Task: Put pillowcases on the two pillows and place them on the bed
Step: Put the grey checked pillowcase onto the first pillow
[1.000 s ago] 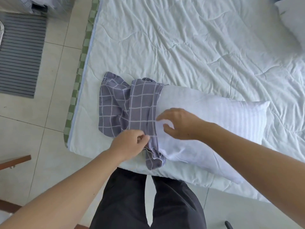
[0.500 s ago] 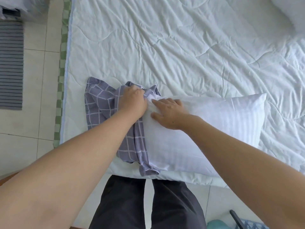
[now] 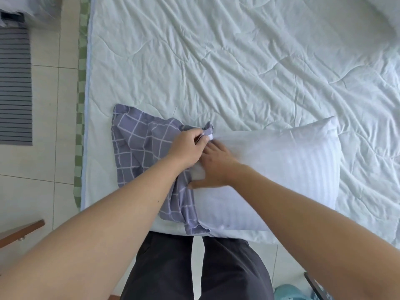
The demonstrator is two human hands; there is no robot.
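A white striped pillow [image 3: 281,169] lies across the near edge of the bed [image 3: 216,61]. Its left end sits inside the mouth of a purple checked pillowcase [image 3: 138,139], bunched up at the left. My left hand [image 3: 186,148] pinches the far edge of the pillowcase's opening together with the pillow's far left corner. My right hand [image 3: 214,165] rests flat on the pillow's left end, fingers spread, beside the left hand. A second white pillow [image 3: 387,11] shows at the top right corner, mostly cut off.
The bed carries a wrinkled pale quilt, its left edge trimmed in green check [image 3: 81,105]. A grey striped mat [image 3: 15,87] lies on the tiled floor at left. A wooden furniture edge [image 3: 21,230] juts in at lower left. My dark-trousered legs [image 3: 194,269] stand against the bed.
My left hand moved from the near side of the pillowcase's opening up to its far corner. My right hand shifted left along the pillow. The pillowcase bunched further left.
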